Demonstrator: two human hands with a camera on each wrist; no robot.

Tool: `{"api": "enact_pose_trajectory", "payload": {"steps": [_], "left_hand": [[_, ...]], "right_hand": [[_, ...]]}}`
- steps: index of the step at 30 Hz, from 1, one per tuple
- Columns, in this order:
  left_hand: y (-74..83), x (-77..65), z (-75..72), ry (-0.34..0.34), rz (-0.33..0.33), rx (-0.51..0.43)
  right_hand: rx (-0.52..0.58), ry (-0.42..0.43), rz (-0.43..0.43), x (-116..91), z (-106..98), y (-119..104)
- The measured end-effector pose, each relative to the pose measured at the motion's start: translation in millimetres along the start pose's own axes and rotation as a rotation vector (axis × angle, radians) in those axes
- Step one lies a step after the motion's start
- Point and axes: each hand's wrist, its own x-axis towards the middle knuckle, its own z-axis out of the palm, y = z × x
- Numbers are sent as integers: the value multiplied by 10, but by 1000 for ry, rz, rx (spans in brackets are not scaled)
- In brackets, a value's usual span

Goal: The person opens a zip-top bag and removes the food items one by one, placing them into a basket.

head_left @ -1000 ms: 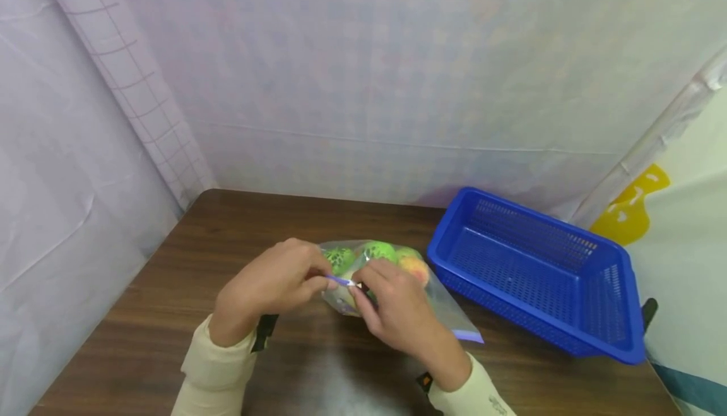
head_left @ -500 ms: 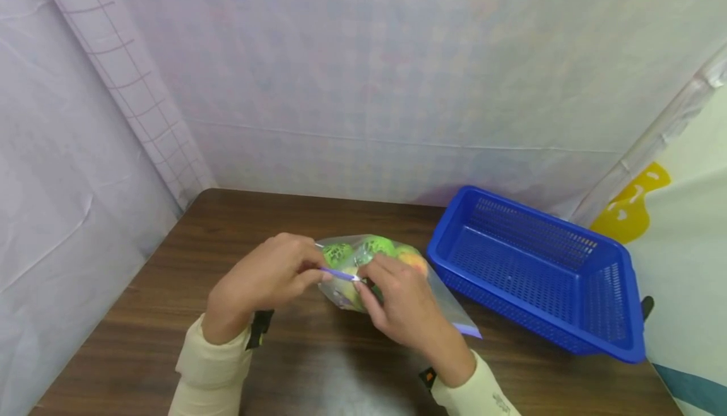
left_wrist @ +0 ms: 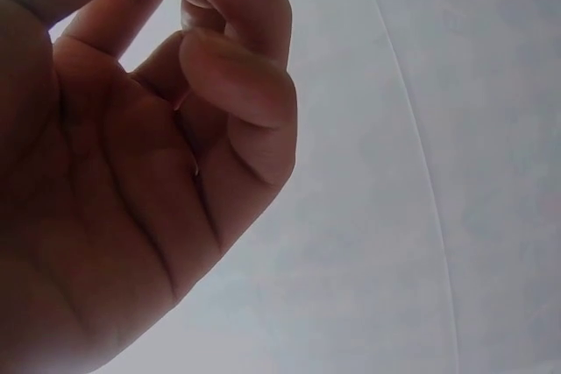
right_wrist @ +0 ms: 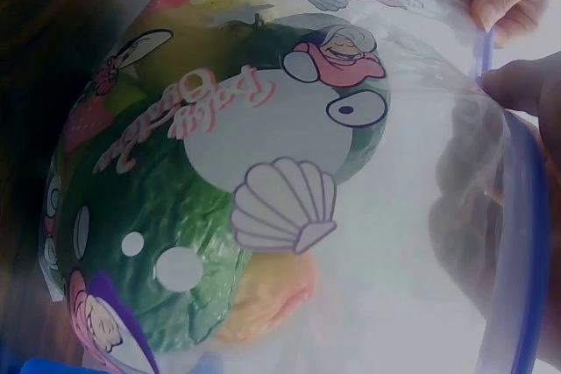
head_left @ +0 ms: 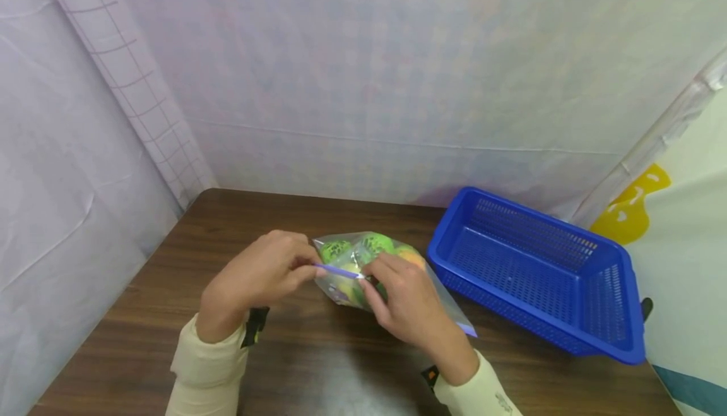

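A clear zip bag (head_left: 454, 312) with cartoon oyster and shell prints lies on the table, bulging with several pieces of produce. Through the plastic show speckled green rounds (head_left: 335, 250), a wrinkled dark green piece (right_wrist: 162, 225) and a peach-coloured one (right_wrist: 272, 295). My left hand (head_left: 267, 271) pinches the left end of the purple zip strip (head_left: 339, 271); its palm and curled fingers fill the left wrist view. At the white slider (head_left: 360, 276), the thumb and forefinger of my right hand (head_left: 406, 302) pinch the strip. The rest of the strip passes under that hand.
A blue perforated basket (head_left: 517, 271) stands right of the bag, near the table's back right corner. Behind it pokes a dark rounded end (head_left: 647, 307). Pale cloth (head_left: 363, 88) hangs behind and at both sides of the brown wooden table (head_left: 153, 315).
My left hand has moved left and slightly up, my right hand a little to the right and up with the slider. A longer stretch of purple strip shows between them.
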Motion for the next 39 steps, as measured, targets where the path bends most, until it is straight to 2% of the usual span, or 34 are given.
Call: {"api": "enact_pose_trajectory", "payload": {"steps": [13,21,39], "left_hand": [[-54,-20,-33,18,-26,6],[-83,-35,-70,20,-66,-6],[-112,-98,-130,50,-111,-13]], "right_hand": [[-43,-11,26,-22,-55,49],[-31,-18,38,-33,-75,88],[-42,-23,44,-35,-132,135]]}}
